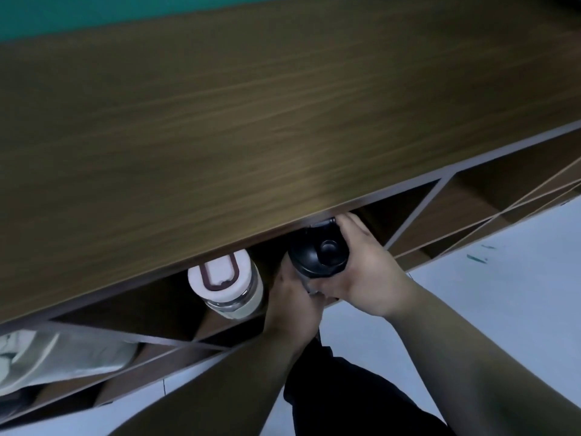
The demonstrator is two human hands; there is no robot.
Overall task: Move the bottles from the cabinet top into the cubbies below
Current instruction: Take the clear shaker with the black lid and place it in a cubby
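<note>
A bottle with a black lid (319,254) is at the mouth of a cubby just under the front edge of the wooden cabinet top (251,121). Both hands hold it: my left hand (294,303) wraps its lower body from the left, and my right hand (361,265) grips it from the right, fingers reaching past the lid. To its left in the same row of cubbies stands a clear bottle with a white lid and brown loop handle (226,284). No bottle shows on the visible cabinet top.
The cabinet has several open cubbies with thin dividers (418,212), running right and down to a lower row. Pale cloth or bags (47,357) fill a lower-left cubby. A light floor (503,278) lies below, with dark trousers (361,398) near the bottom.
</note>
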